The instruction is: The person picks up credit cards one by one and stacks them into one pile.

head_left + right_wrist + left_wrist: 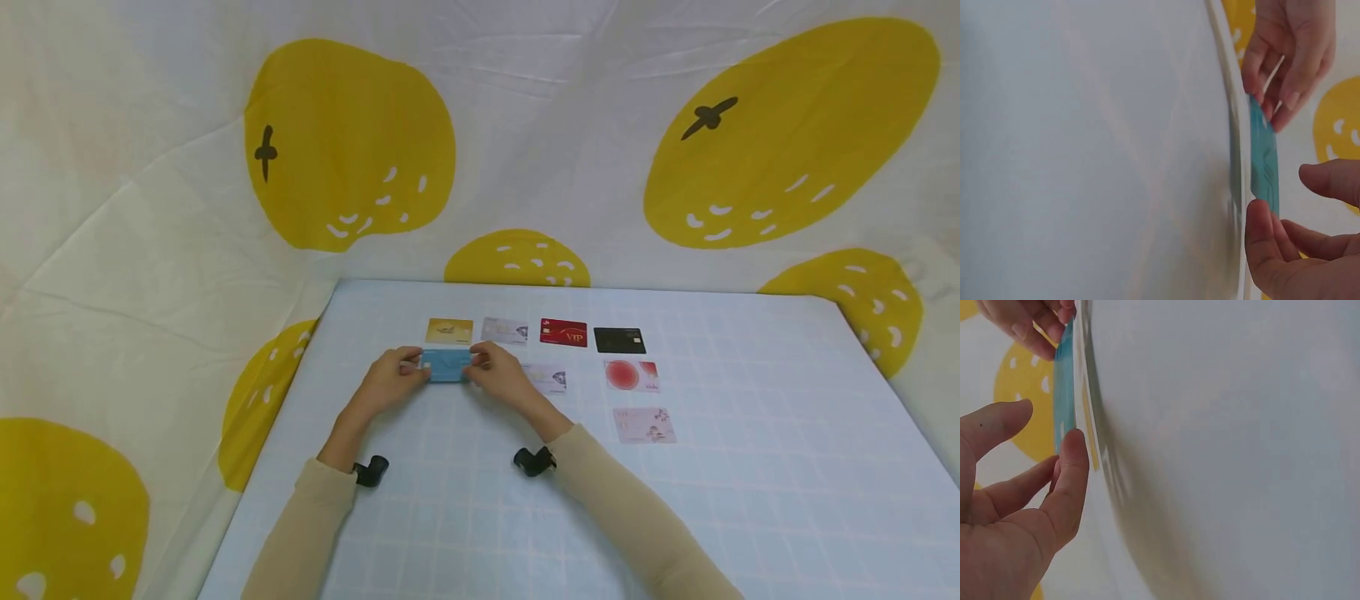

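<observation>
A light blue plastic card [447, 366] is held level by its two short ends, just in front of a gold card [450, 331]. At its left end are the fingertips of my left hand [392, 382]; my right hand [504, 377] pinches the right end. The left wrist view shows the blue card [1065, 387] nearly edge-on, close over the table, with a fingertip at its near corner. Seen from the right wrist, the card [1263, 153] spans the space between both hands. A pale grey card [546, 379] lies partly hidden beside the right hand.
Along the back row lie another pale grey card [504, 332], a red VIP card [563, 332] and a black card [619, 340]. Below the black one are a card with a red circle [632, 376] and a pale pink card [645, 425]. Patterned cloth [525, 167] hangs behind the table.
</observation>
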Available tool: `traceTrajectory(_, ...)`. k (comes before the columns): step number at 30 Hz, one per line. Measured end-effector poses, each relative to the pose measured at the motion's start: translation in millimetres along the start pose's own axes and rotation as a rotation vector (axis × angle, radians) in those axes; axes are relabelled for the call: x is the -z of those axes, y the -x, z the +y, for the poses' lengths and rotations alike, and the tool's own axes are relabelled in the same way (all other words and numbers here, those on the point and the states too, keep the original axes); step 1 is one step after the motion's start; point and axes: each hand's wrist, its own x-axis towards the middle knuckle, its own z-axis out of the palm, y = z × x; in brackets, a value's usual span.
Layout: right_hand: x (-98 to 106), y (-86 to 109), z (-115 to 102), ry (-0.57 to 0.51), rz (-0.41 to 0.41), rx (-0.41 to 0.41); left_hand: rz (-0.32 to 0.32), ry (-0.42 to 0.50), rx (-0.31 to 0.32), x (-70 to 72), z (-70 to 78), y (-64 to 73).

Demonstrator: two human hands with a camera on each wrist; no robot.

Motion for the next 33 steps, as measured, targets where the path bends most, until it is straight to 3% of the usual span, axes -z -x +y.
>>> traceTrajectory(14,30,19.8,6,-0.021,0.048,-0.034,0.004,0.106,-0.039,-20.6,21.7,2.4)
traceTrajectory(25,61,38.3,18,-0.012,0.084,-0.06,-0.042,0.195,-0.079,-44.4,39.9,-4.0)
traceTrajectory(33,79,49.2,29,0.014,0.098,-0.065,-0.065,0.2,-0.107,-65.5,49.9,-12.4)
